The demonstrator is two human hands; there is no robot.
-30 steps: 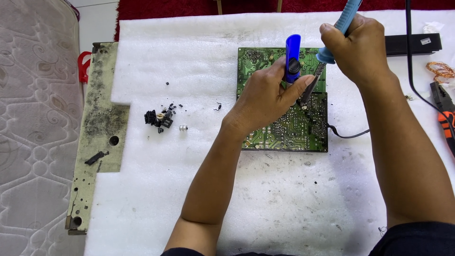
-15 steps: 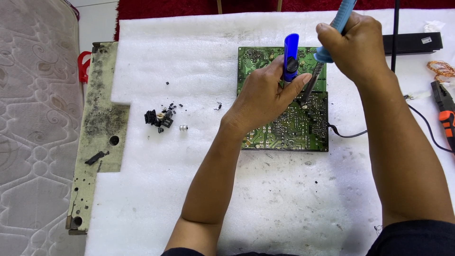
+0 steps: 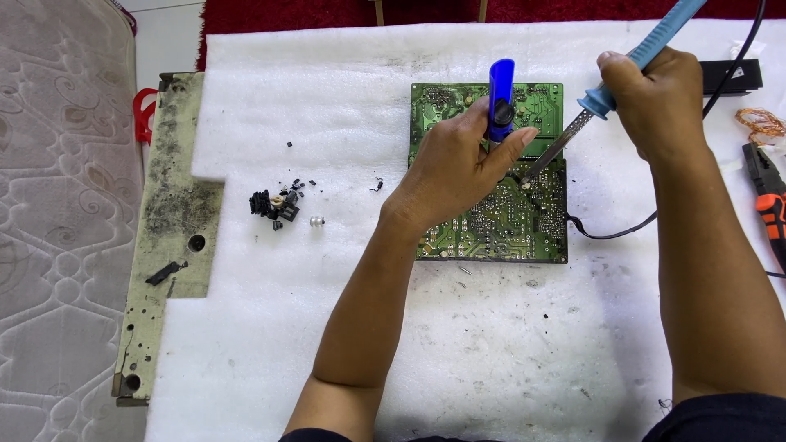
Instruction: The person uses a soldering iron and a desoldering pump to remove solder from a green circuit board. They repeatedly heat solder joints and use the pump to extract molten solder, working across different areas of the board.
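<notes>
A green circuit board (image 3: 508, 225) lies solder side up on a white foam sheet (image 3: 344, 327). My left hand (image 3: 458, 168) rests on the board and grips a blue desoldering pump (image 3: 500, 96) upright, its lower end hidden by my fingers. My right hand (image 3: 655, 98) holds a blue-handled soldering iron (image 3: 610, 90) slanting down to the left. The iron's metal tip touches the board just right of my left thumb.
A small pile of black removed parts (image 3: 274, 205) and a tiny silver piece (image 3: 318, 221) lie left of the board. A dirty perforated panel (image 3: 168, 221) runs along the foam's left edge. Orange-handled pliers (image 3: 770, 200) and a black box (image 3: 733, 75) sit at right.
The iron's tip has come down onto the board beside my left thumb. My left hand with the pump has stayed nearly still.
</notes>
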